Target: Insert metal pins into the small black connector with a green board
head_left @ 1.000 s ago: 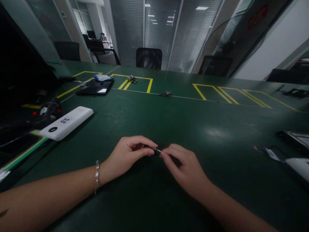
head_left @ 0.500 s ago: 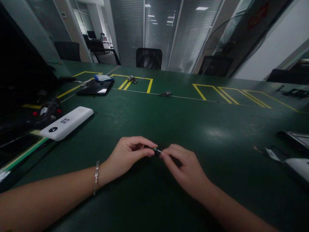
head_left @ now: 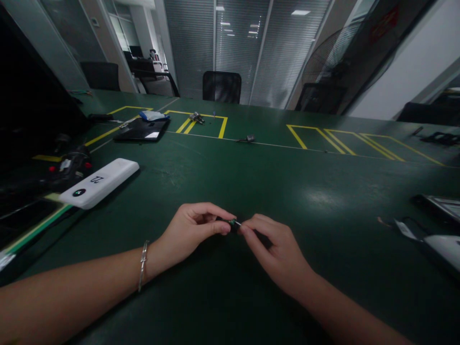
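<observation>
My left hand pinches a small dark part with a green patch between thumb and fingers, low over the green table. Facing it, my right hand grips a thin, bright metal pin or shaft by thumb and fingertips. The pin's left end meets the green-and-dark part; whether it goes into it I cannot make out. Fingers cover most of both pieces, so their exact kind is hidden.
On the green table, a white power bank lies left. Behind it are a black clipboard-like panel and a blue-and-white packet. Metal parts and a small cylindrical piece lie farther back. A white device sits right.
The small green-and-dark part has shifted slightly or turned in my left fingertips, and more of its green shows. Both hands stay almost in the same place.
</observation>
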The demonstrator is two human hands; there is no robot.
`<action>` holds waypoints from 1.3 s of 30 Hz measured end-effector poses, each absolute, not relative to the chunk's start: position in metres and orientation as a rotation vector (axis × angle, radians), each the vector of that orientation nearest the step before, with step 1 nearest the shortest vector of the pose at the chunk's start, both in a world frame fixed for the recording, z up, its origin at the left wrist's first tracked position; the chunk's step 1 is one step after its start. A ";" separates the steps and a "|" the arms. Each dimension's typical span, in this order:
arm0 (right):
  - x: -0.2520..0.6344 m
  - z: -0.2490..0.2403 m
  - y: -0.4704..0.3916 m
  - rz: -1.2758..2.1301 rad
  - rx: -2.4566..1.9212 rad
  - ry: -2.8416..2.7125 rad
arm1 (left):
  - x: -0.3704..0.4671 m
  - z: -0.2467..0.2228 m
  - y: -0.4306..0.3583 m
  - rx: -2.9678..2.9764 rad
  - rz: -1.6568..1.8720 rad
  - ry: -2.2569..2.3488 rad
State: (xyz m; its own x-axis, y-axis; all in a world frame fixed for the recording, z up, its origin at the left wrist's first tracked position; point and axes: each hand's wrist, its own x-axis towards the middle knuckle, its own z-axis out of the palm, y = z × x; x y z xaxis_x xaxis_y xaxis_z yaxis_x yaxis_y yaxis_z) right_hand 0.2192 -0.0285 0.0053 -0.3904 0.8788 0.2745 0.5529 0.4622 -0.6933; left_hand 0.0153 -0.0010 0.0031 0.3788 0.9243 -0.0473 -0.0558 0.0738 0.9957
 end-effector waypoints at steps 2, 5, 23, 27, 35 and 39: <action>0.219 0.005 -0.029 0.667 -1.187 -2.088 | 0.016 0.003 -0.001 1.272 0.912 0.904; 0.218 0.006 -0.030 0.668 -1.209 -2.086 | 0.016 0.004 -0.001 1.268 0.922 0.911; 0.218 0.004 -0.028 0.656 -1.189 -1.988 | 0.016 0.002 -0.002 2.123 0.617 0.854; 0.218 0.003 -0.029 0.686 -1.189 -1.995 | 0.018 0.003 -0.003 2.188 0.572 0.865; 0.217 0.004 -0.029 0.711 -1.200 -1.991 | 0.019 0.003 -0.003 2.293 0.504 0.842; 0.218 0.003 -0.028 0.716 -1.191 -1.982 | 0.018 0.003 -0.005 2.277 0.520 0.844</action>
State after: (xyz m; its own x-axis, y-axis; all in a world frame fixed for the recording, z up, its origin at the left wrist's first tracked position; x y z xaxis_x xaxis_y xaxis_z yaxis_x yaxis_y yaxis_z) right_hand 0.2180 -0.0283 0.0033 -0.3274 0.9008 0.2852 0.5104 0.4226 -0.7489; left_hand 0.0179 -0.0046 0.0030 0.7146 0.6861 0.1361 0.4296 -0.5841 0.6887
